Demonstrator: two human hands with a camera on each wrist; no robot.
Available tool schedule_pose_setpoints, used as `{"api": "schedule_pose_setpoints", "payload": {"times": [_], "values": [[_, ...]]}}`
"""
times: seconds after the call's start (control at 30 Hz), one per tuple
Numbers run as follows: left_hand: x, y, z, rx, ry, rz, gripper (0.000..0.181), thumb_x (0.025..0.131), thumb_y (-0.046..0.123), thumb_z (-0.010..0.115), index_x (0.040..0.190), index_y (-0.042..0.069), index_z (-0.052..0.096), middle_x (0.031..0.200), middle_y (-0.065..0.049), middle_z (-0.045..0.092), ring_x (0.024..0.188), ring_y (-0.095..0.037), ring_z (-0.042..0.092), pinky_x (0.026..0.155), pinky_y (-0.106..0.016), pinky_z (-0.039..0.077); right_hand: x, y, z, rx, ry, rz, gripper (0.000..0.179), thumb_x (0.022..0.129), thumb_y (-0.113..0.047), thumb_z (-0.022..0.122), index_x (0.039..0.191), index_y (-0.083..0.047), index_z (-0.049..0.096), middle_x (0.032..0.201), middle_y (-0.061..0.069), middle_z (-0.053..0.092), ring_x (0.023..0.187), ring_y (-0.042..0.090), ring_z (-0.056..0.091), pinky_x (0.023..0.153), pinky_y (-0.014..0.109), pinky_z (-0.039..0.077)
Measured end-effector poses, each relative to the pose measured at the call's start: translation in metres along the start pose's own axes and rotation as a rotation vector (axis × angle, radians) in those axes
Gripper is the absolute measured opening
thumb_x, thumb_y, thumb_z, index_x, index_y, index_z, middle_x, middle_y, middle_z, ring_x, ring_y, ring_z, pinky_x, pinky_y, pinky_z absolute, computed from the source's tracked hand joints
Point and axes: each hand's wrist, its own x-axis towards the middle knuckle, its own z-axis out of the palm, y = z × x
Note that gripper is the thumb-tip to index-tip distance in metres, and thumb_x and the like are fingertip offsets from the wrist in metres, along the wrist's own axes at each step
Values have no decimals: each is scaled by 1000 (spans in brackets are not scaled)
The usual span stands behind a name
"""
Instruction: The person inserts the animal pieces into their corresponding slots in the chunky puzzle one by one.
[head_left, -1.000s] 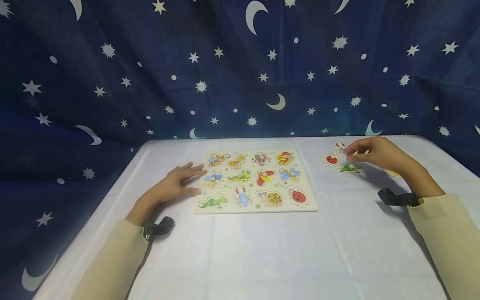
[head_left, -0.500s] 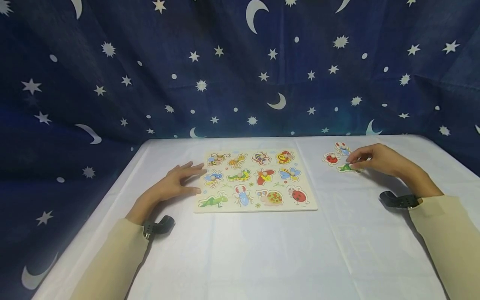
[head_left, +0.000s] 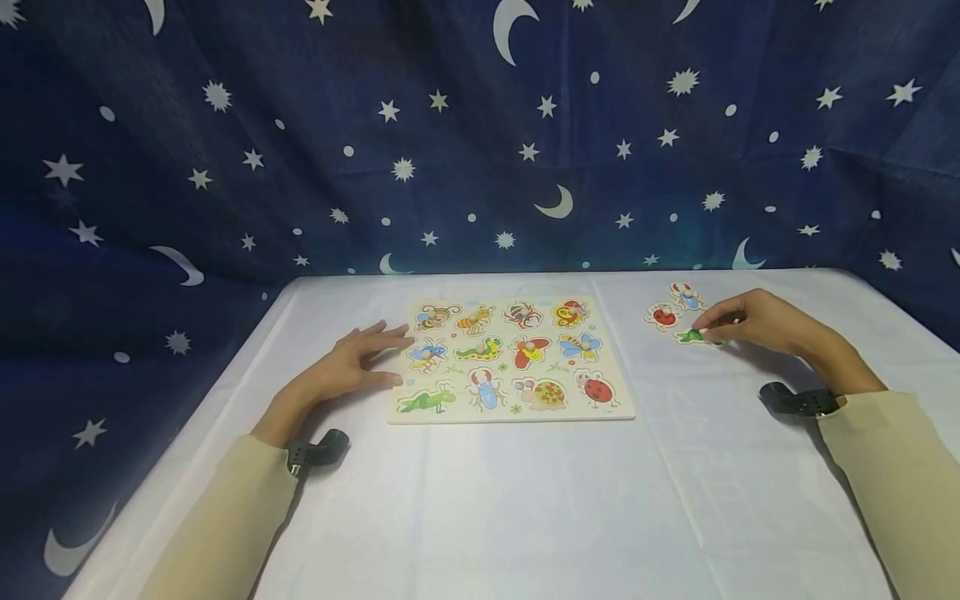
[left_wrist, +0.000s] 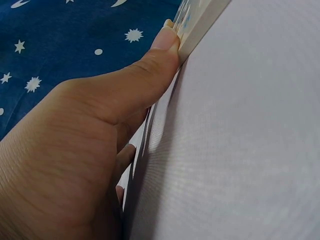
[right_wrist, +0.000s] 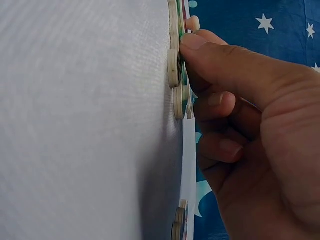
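Green insect piece [head_left: 687,337] lies on the white cloth [head_left: 525,500] near 2 others, ladybird piece [head_left: 662,317] and beetle piece [head_left: 686,297] — the right hand [head_left: 761,322] pinches it; the left hand [head_left: 347,364], uncurled, touches the puzzle board [head_left: 624,408].

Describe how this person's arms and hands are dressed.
The left sleeve and right sleeve are long, plain and pale beige. Beyond the cuffs, the left band and right band are black, each with a rounded piece jutting out. The left hand and right hand wear no gloves.
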Motion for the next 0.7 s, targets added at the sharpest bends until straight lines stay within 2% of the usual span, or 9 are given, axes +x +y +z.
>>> {"api": "schedule_pose_setpoints", "payload": {"times": [0.3,0.47,0.7], "values": [[-1,0,0,-7,7,2,65,80,42,74,138,20,54,150,0,38,143,-31,16,115,-51,2,-2,-4,-2,-21,18,-20,24,84,-23,74,104,-11,75,104,9,70,94,24,55,69,31,42],[-1,-1,1,-7,10,10,65,80,43,74,137,20,54,150,0,38,143,-32,16,115,-52,2,-3,-6,-4,-21,25,-24,22,84,-23,74,103,-12,75,107,10,70,92,24,53,67,30,39],[0,-1,0,-4,5,12,65,80,44,74,138,21,54,150,1,38,143,-31,16,115,-52,2,-4,-11,-9,-6,44,-45,24,85,-25,74,105,-12,75,100,6,71,83,17,57,65,28,43]]}}
